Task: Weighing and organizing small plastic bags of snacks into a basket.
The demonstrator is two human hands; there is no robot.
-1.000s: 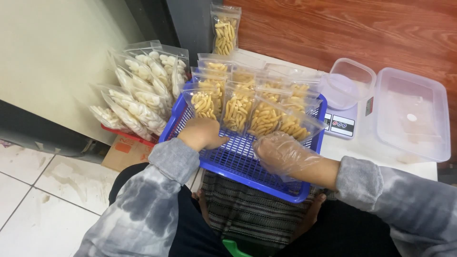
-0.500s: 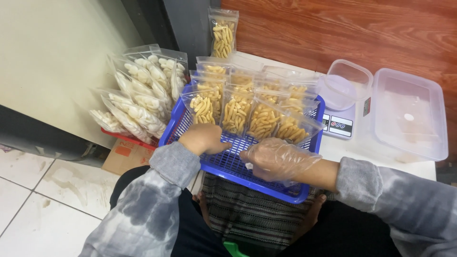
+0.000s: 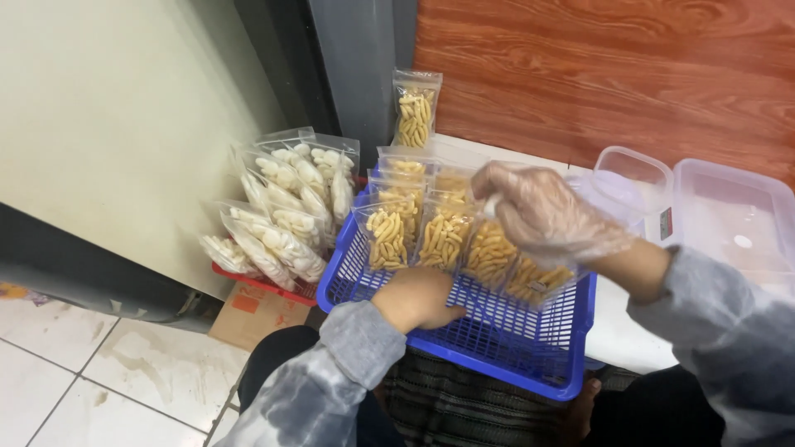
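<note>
The blue basket (image 3: 497, 348) sits on the person's lap. Rows of clear bags (image 3: 443, 236) full of yellow snack sticks stand up in its far half. The left hand (image 3: 418, 300) lies in the basket just in front of the bags, with bent, loose fingers, holding nothing I can see. The right hand (image 3: 542, 211), in a thin plastic glove, is up over the bags, and its fingers pinch the top of one bag. Bags of white snacks (image 3: 286, 215) lean in a red tray (image 3: 257, 283) to the left. One more yellow bag (image 3: 414, 108) stands by the wall. Clear tubs (image 3: 729, 215) sit on the right.
</note>
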